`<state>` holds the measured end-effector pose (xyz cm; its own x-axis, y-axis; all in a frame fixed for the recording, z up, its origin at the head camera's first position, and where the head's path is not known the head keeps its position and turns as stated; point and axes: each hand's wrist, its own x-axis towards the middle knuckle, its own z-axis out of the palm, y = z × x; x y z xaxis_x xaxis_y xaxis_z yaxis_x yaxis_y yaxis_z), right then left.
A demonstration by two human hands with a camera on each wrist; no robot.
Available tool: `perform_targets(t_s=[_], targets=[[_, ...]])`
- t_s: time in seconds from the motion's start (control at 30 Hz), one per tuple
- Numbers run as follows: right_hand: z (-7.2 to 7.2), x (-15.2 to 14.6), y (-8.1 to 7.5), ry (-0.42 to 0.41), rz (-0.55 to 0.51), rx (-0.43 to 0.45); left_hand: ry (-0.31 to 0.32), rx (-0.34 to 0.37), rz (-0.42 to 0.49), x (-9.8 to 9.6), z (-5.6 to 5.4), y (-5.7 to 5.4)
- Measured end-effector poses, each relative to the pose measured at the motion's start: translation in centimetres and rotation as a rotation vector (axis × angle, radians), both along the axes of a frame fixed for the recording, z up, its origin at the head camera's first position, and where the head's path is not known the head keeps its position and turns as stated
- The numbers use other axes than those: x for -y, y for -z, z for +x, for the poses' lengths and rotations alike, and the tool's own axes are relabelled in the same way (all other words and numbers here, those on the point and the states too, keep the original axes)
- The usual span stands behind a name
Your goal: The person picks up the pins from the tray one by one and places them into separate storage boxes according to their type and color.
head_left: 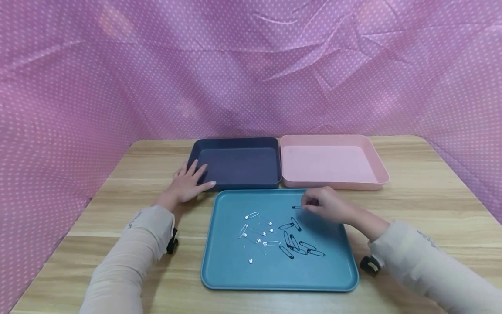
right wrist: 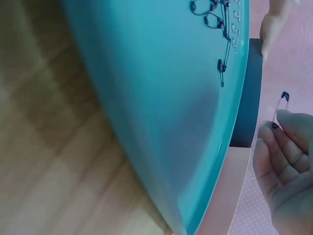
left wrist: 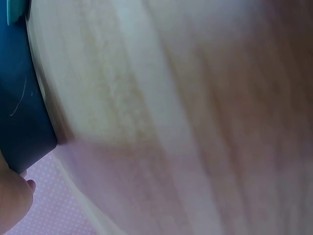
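Observation:
Between thumb and fingertips, my right hand (head_left: 327,205) pinches a black safety pin (right wrist: 280,105), held over the far right part of the teal tray (head_left: 235,279). My left hand (head_left: 188,183) rests with spread fingers on the left rim of the navy tray (head_left: 243,165). Several black safety pins (head_left: 307,246) lie loose right of the teal tray's middle. To their left, several silver safety pins (head_left: 252,215) are scattered. In the left wrist view only part of the left hand (left wrist: 14,198) shows, at the navy tray's corner.
A pink tray (head_left: 329,161) stands at the back right, side by side with the navy one. Both sit just behind the teal tray on a wooden table (head_left: 180,270). Dotted pink cloth (head_left: 251,69) hangs around the table's back and sides.

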<state>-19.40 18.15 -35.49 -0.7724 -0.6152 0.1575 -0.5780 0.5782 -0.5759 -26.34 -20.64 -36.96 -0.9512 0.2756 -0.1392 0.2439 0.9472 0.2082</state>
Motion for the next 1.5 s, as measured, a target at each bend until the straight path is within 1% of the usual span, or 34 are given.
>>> perform_targets(t_s=[0.13, 0.23, 0.4, 0.5, 0.73, 0.87, 1.03, 1.13, 1.37, 1.5], targets=[[-0.5, 0.2, -0.3, 0.053, -0.062, -0.01, -0.008, 0.012, -0.005, -0.1, 0.0, -0.2], [-0.9, 0.4, -0.6, 0.074, -0.111, -0.019, -0.012, 0.017, -0.009, -0.1, 0.0, -0.3], [-1.6, 0.6, -1.0, 0.096, -0.176, 0.005, -0.016, 0.016, -0.02, -0.3, -0.1, -0.4], [-2.0, 0.7, -1.2, 0.114, -0.206, 0.035, -0.016, 0.016, -0.024, -0.5, 0.0, -0.4], [-2.0, 1.8, -1.5, 0.2, -0.253, 0.058, 0.006, 0.006, -0.018, -0.2, -0.2, -0.2], [-2.1, 2.5, -1.4, 0.226, -0.29, 0.067, 0.013, -0.004, -0.02, 0.0, -0.3, 0.1], [-2.3, 3.4, -0.8, 0.247, -0.351, 0.126, 0.018, -0.012, -0.026, 0.2, -0.2, 0.2], [-2.3, 3.9, -0.7, 0.263, -0.367, 0.162, 0.023, -0.021, -0.028, 0.2, -0.2, 0.3], [-2.7, 5.1, -0.6, 0.314, -0.338, 0.184, 0.033, -0.046, -0.033, 0.6, -0.3, 0.8], [-3.0, 5.7, -0.5, 0.324, -0.387, 0.259, 0.038, -0.049, -0.028, 0.8, -0.3, 1.1]])
